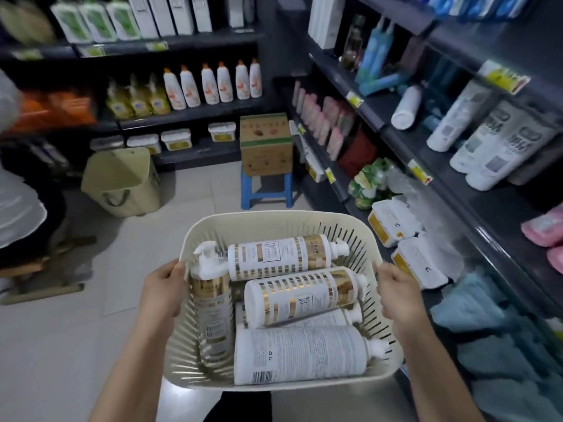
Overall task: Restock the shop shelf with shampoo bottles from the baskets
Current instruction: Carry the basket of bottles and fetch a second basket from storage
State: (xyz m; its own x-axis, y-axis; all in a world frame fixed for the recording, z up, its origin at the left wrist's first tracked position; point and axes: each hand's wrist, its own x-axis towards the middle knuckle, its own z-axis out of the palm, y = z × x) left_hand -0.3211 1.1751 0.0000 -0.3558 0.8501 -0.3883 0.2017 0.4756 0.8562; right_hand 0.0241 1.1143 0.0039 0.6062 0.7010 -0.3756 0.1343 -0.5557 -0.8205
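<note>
Shampoo bottles [304,296] lie on their sides in a cream slotted basket [274,216], stacked loosely, probably because laying them flat keeps the pump heads from toppling while they are carried. Five show: one along the left wall, three crosswise, and one half hidden beneath the middle pair. More may lie under them; I cannot tell.

The basket is held level and clear of the floor. The left grip [163,292] has its fingers curled over the left rim, and the right grip [396,295] clasps the right rim the same way. A hold on opposite sides looks chosen to balance the heavy load.

To the right, close by, runs the dark shelf [388,137], with white tubes and one toppled white bottle on it. None of the basket's bottles is on it yet.

Farther on, one blue stool [265,190] carries one cardboard box [265,144], likely raised off the tiles. One beige bag [122,181] sits on the floor to the left. On the back shelving stand six white bottles with orange caps [210,86].
</note>
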